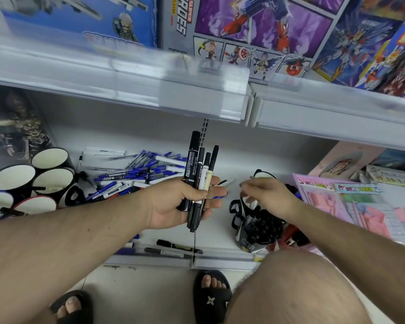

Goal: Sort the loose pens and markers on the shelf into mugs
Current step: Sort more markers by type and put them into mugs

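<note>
— Centre of frame, head view?
— Left hand [185,204], palm up, gripping a bunch of black-bodied markers [198,176], caps pointing toward the shelf back.

— And to the right of it?
— Right hand [264,195], blurred, fingers curled around a white pen [253,203]; above a dark mug packed with black-capped markers [258,230].

— Left of frame?
— Cluster of white-lined dark mugs [33,178], one red-rimmed, beside a loose heap of blue-capped pens and white markers [138,174] on the white metal shelf [220,237].

— Lower centre?
— Two black markers [173,247] lying along the shelf's front edge.

— Elsewhere?
— Colourful toy boxes [255,26] across the top; pink sticker packs [351,204] at right; black sandals [211,298] at bottom.
</note>
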`<state>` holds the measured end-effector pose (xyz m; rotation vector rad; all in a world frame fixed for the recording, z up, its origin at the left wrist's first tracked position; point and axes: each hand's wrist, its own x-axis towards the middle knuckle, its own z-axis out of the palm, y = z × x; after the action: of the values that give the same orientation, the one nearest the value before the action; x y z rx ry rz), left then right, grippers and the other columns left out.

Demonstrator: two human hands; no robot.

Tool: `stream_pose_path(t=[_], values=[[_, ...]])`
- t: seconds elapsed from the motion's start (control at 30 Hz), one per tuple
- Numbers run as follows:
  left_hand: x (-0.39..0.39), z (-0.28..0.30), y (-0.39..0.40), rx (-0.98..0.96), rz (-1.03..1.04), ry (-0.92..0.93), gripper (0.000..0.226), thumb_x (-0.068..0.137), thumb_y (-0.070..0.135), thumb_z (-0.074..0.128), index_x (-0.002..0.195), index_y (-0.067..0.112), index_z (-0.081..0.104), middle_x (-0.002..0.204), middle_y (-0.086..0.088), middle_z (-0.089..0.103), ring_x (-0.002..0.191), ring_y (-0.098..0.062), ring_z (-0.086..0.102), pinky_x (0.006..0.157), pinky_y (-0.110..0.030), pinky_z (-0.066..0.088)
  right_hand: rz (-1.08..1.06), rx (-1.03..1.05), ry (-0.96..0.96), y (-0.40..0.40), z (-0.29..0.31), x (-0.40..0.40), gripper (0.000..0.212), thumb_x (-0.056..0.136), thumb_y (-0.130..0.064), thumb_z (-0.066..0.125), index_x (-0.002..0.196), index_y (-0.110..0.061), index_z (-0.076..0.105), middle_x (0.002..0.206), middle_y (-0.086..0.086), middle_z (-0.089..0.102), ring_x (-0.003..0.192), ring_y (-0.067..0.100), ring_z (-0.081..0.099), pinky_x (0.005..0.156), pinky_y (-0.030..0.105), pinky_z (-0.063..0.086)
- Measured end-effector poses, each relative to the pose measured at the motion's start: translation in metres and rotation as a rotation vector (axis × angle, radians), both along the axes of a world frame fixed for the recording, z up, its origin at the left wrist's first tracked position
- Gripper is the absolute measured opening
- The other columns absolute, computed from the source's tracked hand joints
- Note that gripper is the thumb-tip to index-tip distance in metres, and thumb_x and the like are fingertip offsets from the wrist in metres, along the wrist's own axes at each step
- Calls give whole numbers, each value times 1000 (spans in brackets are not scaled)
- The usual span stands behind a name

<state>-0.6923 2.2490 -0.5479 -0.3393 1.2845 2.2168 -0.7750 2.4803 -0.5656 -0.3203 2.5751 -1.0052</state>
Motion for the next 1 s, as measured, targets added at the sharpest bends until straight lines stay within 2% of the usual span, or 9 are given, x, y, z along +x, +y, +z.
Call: stream_pose_path(t=[0.07,0.23,0.3,0.4,0.57,0.73,0.87,0.93,1.0], values=[[2,3,3,1,-9,11,35,95,-6,42,113,12,65,104,-5,75,83,-18,72,82,-35,50,28,-157,-115,-25,32,3,14,96,-27,60,96,-21,74,98,3,75,88,21,70,89,39,52],[7,11,6,20,-42,35,32,94,-5,43,113,11,64,103,-4,75,85,-20,73,77,-32,56,96,-287,-230,-69,66,16,20,92,-24,66,95,-4,69,85,8,69,78,19,63,87,40,54],[8,14,5,16,-50,44,30,96,-4,42,110,9,65,100,-4,76,86,-20,73,79,-32,57,72,-291,-233,-77,68,21,13,92,-22,67,87,-9,67,79,3,72,69,12,64,74,31,57],[8,14,3,-2,-47,48,26,98,-1,43,110,6,65,102,-6,75,90,-23,73,84,-36,57,27,-259,-187,-83,66,26,18,92,-25,68,78,-13,66,62,-7,67,55,5,60,55,18,48],[6,13,8,-52,-15,54,21,99,6,47,111,6,63,101,-7,75,87,-23,74,82,-39,57,-59,-288,-171,-83,62,31,24,91,-28,70,74,-11,65,56,-5,61,55,11,60,60,24,51],[3,13,8,-79,13,33,19,97,5,51,109,6,65,102,-8,75,91,-25,72,86,-42,56,-199,-333,-91,-81,70,26,30,100,-31,54,79,-11,62,70,4,62,66,21,53,72,40,47],[2,11,10,-95,32,1,20,98,5,51,112,9,65,100,-7,76,88,-24,73,82,-39,58,-264,-386,-124,-71,82,23,33,106,-38,33,94,-13,50,57,6,59,44,20,51,65,38,53],[2,10,11,-102,33,4,19,99,6,51,111,9,65,100,-7,76,87,-24,73,81,-38,58,-234,-314,-128,-61,81,22,33,106,-39,32,101,-16,55,54,2,48,40,16,38,54,32,49],[3,8,12,-110,32,1,19,98,6,51,110,9,66,100,-7,76,90,-24,73,83,-39,58,-236,-239,-128,-47,76,21,24,104,-27,40,111,-16,61,64,5,48,48,15,36,52,29,40]])
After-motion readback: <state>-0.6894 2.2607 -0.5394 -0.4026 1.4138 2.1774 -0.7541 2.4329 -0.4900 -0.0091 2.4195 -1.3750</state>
